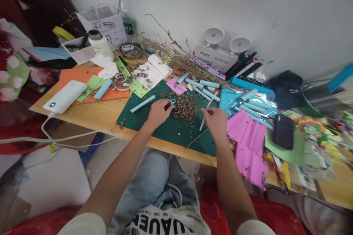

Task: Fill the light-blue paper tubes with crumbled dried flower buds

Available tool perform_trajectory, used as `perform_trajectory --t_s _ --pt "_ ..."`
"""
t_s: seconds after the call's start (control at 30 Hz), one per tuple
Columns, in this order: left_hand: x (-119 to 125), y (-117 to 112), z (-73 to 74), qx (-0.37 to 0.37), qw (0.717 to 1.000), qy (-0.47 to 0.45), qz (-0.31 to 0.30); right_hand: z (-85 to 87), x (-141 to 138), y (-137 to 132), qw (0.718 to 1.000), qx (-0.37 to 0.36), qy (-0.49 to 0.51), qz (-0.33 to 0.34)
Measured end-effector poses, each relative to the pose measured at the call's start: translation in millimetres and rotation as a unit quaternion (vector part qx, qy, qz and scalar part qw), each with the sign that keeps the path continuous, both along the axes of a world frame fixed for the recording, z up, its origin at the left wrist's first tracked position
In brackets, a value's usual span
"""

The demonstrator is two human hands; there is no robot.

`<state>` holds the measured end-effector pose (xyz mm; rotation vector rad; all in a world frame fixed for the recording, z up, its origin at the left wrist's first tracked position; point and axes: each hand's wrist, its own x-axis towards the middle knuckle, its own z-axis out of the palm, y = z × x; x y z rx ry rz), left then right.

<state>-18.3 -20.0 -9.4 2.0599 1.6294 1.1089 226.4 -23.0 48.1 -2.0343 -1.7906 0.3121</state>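
My left hand (pixel 160 113) is closed around a short light-blue paper tube (pixel 173 101), whose open end points up. Right beside it lies a heap of small brown dried plant bits (pixel 185 108) on a dark green sheet (pixel 165 136). On the heap's other side is my right hand (pixel 215 119), its thumb and fingers pinched together; what they hold, if anything, is too small to tell. A narrow white strip (pixel 211 100) passes by those fingertips, partly hidden by them. Another light-blue tube (pixel 142 104) lies to the left of my left hand.
More blue tubes (pixel 202 90) lie behind the heap, others on a clear plastic bag (pixel 264 99). Dry branches (pixel 176 53) run along the wall. At left are a white power bank (pixel 65 96) and a bottle (pixel 100 44); at right, pink crepe paper (pixel 248 136) and a black phone (pixel 283 131).
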Motion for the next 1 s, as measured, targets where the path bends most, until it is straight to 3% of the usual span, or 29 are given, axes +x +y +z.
perform_trajectory --t_s 0.2,0.33,0.43,0.6,0.67,0.83,1.0 --pt "-0.1 0.2 -0.6 -0.001 1.0 0.001 0.001 -19.5 2.1 -5.4 0.996 -0.031 -0.081 0.011" --pt "0.3 0.0 -1.0 0.001 1.0 0.003 0.003 -21.0 0.3 -8.2 0.996 0.06 -0.069 0.014" --pt "0.6 -0.3 -0.4 0.001 1.0 0.004 0.004 -21.2 -4.6 -9.8 0.991 0.101 -0.049 0.073" --pt "0.7 -1.2 1.6 -0.005 1.0 0.003 0.004 -24.5 -12.9 -8.6 0.984 0.048 -0.045 0.165" --pt "0.6 -1.5 1.8 -0.005 1.0 0.0 0.003 -25.0 -13.7 -6.7 0.982 0.063 -0.009 0.178" --pt "0.4 -1.1 1.2 -0.003 1.0 0.006 0.005 -20.7 -12.7 0.4 0.97 0.149 0.146 0.122" --pt "0.5 -0.7 1.0 0.001 1.0 0.005 0.003 -17.4 -15.1 6.4 0.961 0.145 0.227 0.069"
